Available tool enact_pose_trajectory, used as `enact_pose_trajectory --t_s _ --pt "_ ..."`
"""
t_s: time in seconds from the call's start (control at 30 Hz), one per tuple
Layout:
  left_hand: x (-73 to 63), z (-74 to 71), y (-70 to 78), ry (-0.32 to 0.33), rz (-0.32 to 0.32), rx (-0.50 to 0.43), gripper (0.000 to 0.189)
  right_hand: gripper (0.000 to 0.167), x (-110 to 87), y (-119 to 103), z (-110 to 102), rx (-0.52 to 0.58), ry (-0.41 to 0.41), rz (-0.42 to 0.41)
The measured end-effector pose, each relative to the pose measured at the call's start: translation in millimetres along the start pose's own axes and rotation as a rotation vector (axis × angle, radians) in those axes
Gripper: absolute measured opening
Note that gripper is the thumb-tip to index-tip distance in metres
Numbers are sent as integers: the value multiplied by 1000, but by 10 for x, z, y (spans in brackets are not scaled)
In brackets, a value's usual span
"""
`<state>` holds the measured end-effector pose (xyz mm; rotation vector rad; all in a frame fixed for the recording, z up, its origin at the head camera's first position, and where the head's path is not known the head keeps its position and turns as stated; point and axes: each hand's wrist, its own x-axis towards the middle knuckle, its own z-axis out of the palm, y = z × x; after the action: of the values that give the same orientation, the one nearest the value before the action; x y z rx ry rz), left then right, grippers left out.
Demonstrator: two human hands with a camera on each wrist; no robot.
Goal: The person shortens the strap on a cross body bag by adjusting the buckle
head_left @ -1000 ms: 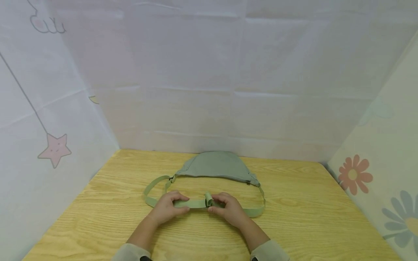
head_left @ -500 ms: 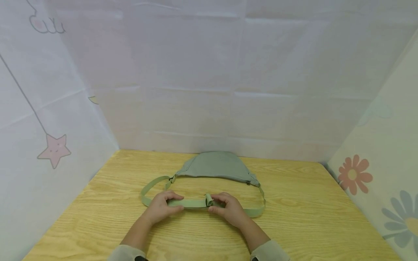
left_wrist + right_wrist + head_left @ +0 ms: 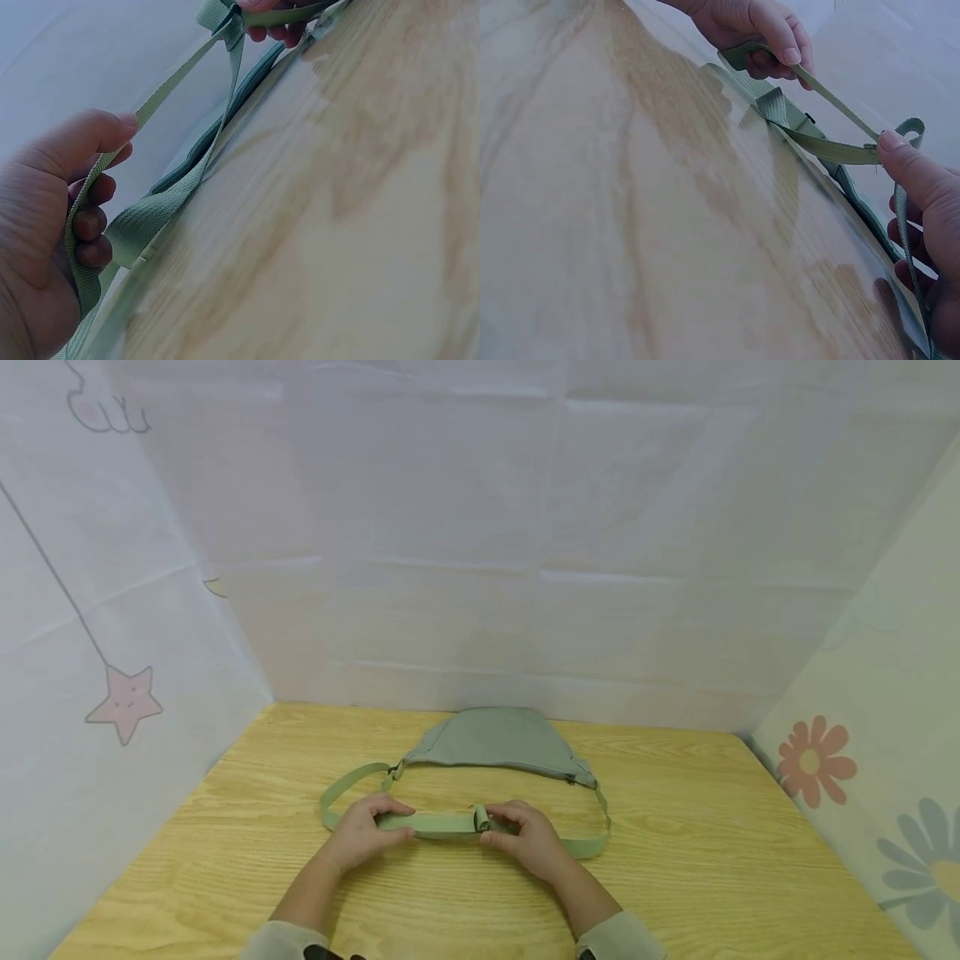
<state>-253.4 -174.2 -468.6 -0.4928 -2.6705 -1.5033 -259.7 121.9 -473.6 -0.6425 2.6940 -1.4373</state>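
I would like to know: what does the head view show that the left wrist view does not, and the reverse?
Only the head view: the pink star and red flower on the side walls, the sleeves, and the full outline of the bag.

Only the left wrist view: the palm side of the left hand, its fingers curled, and the ribbed weave of the strap.

Both: the two hands holding the strap, the right hand included, and the wooden table.
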Motion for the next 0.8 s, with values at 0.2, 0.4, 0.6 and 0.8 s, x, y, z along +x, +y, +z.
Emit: enact_pose_trajectory --t_s 0.2,0.4,0.6,0.8 --pt "-11 -37 28 9 -2 -28 27 49 11 -18 -14 3 6 -8" --pt "-6 -53 26 20 -3 -25 28 47 16 -29 -24 6 9 -9" --pt "-13 -53 -11 33 -10 -22 26 47 10 -3 -12 19 6 -11" --pt "-29 -88 14 33 -2 -42 25 46 -10 -6 -15 36 4 -8"
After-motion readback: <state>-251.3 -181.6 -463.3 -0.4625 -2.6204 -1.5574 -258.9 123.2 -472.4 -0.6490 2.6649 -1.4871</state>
